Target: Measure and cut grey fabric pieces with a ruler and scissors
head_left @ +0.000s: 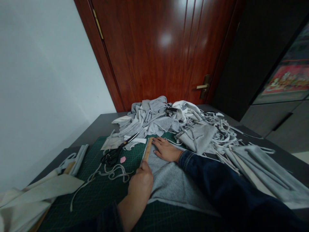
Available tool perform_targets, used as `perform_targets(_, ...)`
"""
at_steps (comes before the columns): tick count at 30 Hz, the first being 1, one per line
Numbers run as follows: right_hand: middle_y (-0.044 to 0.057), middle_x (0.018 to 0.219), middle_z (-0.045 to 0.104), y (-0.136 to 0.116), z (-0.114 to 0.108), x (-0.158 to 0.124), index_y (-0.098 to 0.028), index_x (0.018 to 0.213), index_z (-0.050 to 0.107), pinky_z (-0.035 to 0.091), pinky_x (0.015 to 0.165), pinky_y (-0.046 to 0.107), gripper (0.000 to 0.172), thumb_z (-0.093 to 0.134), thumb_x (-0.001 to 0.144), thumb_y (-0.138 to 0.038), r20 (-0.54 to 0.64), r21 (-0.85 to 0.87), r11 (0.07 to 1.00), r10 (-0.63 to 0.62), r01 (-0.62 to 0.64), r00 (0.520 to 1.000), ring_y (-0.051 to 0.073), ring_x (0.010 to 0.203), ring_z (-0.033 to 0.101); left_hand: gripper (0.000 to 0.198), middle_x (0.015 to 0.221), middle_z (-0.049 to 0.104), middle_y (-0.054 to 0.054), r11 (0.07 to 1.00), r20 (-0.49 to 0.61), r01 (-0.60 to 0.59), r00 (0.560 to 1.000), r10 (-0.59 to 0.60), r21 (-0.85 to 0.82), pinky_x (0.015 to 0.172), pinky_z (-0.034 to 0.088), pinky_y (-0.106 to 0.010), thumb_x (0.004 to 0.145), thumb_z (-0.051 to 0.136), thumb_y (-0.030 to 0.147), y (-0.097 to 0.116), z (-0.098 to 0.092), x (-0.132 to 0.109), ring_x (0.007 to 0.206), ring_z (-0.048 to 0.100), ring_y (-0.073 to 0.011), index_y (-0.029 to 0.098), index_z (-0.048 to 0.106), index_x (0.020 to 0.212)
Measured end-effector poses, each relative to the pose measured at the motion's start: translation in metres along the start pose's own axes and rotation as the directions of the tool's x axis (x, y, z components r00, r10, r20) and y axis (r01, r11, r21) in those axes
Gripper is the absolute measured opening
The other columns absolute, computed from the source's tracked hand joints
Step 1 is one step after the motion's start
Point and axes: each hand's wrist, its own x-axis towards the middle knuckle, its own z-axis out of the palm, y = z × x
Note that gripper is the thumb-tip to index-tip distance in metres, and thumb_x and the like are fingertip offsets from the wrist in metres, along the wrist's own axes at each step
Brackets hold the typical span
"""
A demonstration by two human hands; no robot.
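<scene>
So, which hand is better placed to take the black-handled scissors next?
Left, probably: the left hand grips the wooden ruler, close to the scissors on the green cutting mat. The right hand lies flat on the grey fabric, farther away.

Speckled grey fleece fabric [171,180]; tan wooden ruler [147,149]; dark green cutting mat [101,199], pale grid lines; dark blue denim sleeve [217,183]; glossy reddish-brown door [145,54].

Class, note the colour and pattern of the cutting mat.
Dark green cutting mat with a pale grid; head view.
</scene>
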Motion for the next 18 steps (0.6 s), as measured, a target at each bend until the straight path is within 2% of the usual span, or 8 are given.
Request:
perform_targets(3,0.025,0.157,0.047,-0.001,0.0,0.0,-0.001,0.155,0.038,0.038,0.122,0.047,0.066,0.058,0.099,-0.03,-0.024,0.038,0.999,0.024,-0.023,0.999,0.033,0.145,0.042,0.045,0.1,0.076,-0.023,0.999,0.051,-0.034,0.998,0.032,0.037,0.072,0.064,-0.035,0.1,0.03,0.0,-0.004,0.0,0.001,0.09,0.08,-0.0309,0.0,0.061,0.134)
perform_targets(6,0.025,0.158,0.045,0.0,-0.001,0.0,-0.001,0.159,0.032,0.036,0.123,0.047,0.069,0.055,0.1,-0.029,-0.023,0.037,0.999,-0.004,0.005,1.0,0.033,0.146,0.041,0.044,0.105,0.074,-0.02,0.99,0.046,-0.1,0.994,0.096,0.098,0.071,0.064,-0.033,0.1,0.032,-0.001,-0.008,-0.002,0.001,0.089,0.079,-0.0275,0.002,0.065,0.129)
perform_targets(10,0.023,0.163,0.041,0.002,0.001,-0.002,-0.008,0.161,0.035,0.035,0.123,0.052,0.061,0.047,0.105,-0.03,0.0,-0.032,0.998,-0.054,0.054,0.999,0.034,0.148,0.039,0.045,0.116,0.069,-0.018,0.967,-0.047,-0.191,0.978,0.201,0.169,0.068,0.064,-0.032,0.098,0.038,-0.001,-0.015,0.0,0.001,0.101,0.074,-0.0278,0.006,0.066,0.132)
perform_targets(13,0.023,0.163,0.04,0.003,0.004,-0.002,-0.011,0.16,0.039,0.036,0.122,0.054,0.059,0.046,0.106,-0.033,-0.007,-0.062,0.997,-0.046,0.046,0.999,0.035,0.149,0.04,0.046,0.117,0.068,-0.016,0.968,-0.106,-0.2,0.971,0.217,0.15,0.07,0.063,-0.032,0.098,0.042,0.002,-0.021,0.008,0.001,0.105,0.07,-0.0282,0.007,0.062,0.139)
perform_targets(18,0.023,0.169,0.03,0.004,0.006,-0.003,-0.011,0.164,0.031,0.033,0.124,0.053,0.064,0.047,0.106,-0.033,-0.016,-0.055,0.997,-0.048,0.047,0.999,0.033,0.154,0.033,0.044,0.118,0.066,-0.014,0.978,-0.222,-0.206,0.953,0.207,0.024,0.09,0.059,-0.038,0.099,0.052,0.009,-0.028,0.02,0.003,0.11,0.065,-0.0283,0.011,0.06,0.142)
